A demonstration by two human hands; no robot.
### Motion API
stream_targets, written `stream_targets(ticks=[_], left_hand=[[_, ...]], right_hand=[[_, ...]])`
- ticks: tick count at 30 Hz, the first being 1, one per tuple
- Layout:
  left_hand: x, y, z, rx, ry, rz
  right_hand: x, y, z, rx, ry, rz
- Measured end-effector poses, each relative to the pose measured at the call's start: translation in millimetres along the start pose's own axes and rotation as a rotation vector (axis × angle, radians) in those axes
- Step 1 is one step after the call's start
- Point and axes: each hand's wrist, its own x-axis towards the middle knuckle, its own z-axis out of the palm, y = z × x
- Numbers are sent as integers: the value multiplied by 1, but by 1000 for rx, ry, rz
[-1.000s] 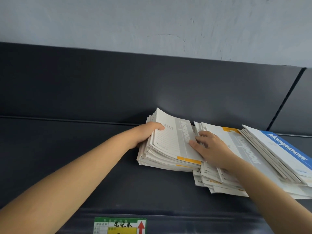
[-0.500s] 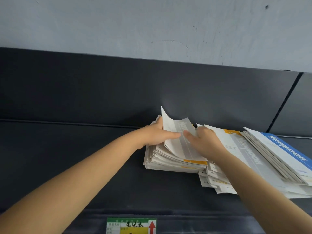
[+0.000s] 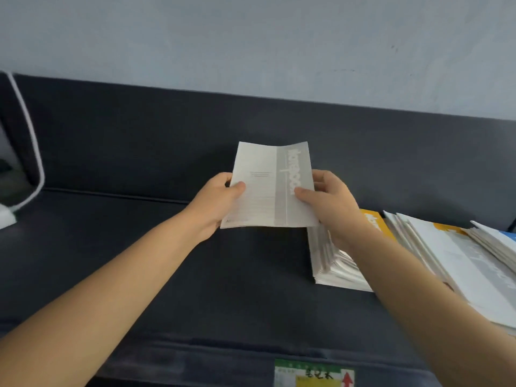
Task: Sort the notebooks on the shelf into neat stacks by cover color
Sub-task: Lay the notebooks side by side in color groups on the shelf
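A thin grey-and-white notebook (image 3: 269, 188) is held up above the dark shelf (image 3: 139, 261), a little left of the stacks. My left hand (image 3: 216, 201) grips its left edge, thumb on the cover. My right hand (image 3: 328, 201) grips its right edge the same way. Below my right wrist sits a stack of notebooks (image 3: 335, 263) with an orange cover on top (image 3: 375, 223). Further right lies a fanned pile of white and orange notebooks (image 3: 452, 255), and a blue cover (image 3: 509, 236) shows at the frame edge.
A dark back panel (image 3: 167, 129) rises behind the shelf, with a grey wall above. A white-rimmed object (image 3: 30, 163) stands at the far left. A green and yellow price label (image 3: 314, 374) sits on the shelf's front edge.
Both hands have lifted one grey notebook off the left stack and carried it up and to the left. The stack's top now shows an orange cover. The view has shifted left.
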Motion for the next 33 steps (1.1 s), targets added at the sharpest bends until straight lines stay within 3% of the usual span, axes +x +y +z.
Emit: stream_targets(ticks=[3, 7, 13, 15, 18, 20, 25, 33], left_hand=[[-4, -8, -60, 108, -5, -11], [-2, -27, -127, 420, -45, -4], [12, -61, -183, 661, -124, -24], [15, -70, -192, 795, -163, -8], [19, -78, -196, 1177, -224, 31], [21, -79, -198, 1290, -281, -8], [22, -65, -193, 1421, -311, 13], [15, -31, -92, 1134, -307, 238]], right_hand=[[-2, -3, 57, 57, -101, 107], [-1, 5, 125, -79, -184, 197], [0, 21, 184, -314, -159, 145], [0, 29, 192, -459, -143, 119], [0, 40, 191, -871, -114, 39], [2, 46, 186, -927, -114, 46], [1, 47, 174, -896, -172, 54], [-12, 21, 91, -1019, 199, -138]])
